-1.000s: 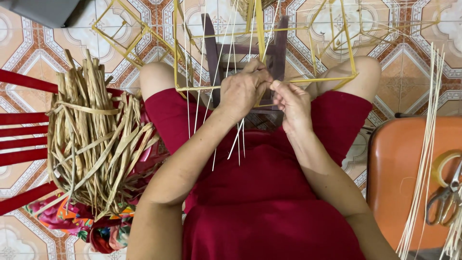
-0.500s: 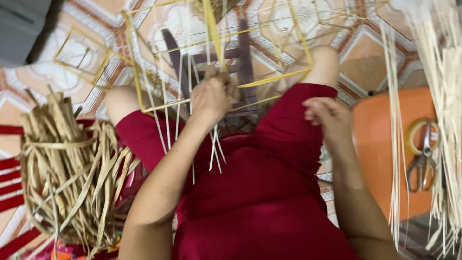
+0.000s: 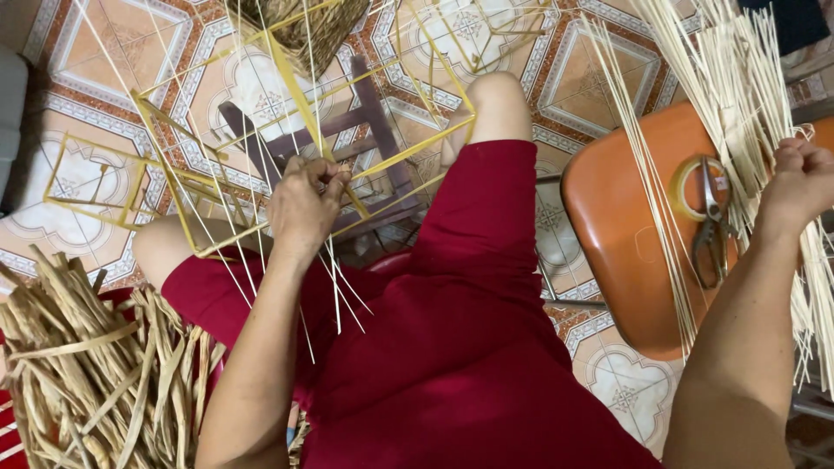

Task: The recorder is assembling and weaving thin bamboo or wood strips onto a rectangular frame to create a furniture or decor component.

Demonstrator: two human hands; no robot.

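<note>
My left hand (image 3: 304,204) grips a bar of a yellow wire frame (image 3: 287,82) held over my lap, with several thin pale reeds (image 3: 334,278) running through it and hanging down over my red clothing. My right hand (image 3: 804,178) is far out to the right, fingers closed around thin reeds in the pale reed bundle (image 3: 738,95) that lies across an orange chair seat (image 3: 625,234). Scissors (image 3: 711,230) and a roll of tape (image 3: 686,187) rest on that seat just left of my right hand.
A bundle of dried flat straw strips (image 3: 95,382) lies at lower left. A small dark wooden stool (image 3: 373,130) stands on the patterned tile floor (image 3: 591,78) under the frame. A second yellow wire frame (image 3: 87,182) lies at left, and a woven basket (image 3: 295,26) sits at the top.
My right hand left the frame and swung out right to the reed bundle on the orange chair. The view turned right with it. My left hand stayed on the frame.
</note>
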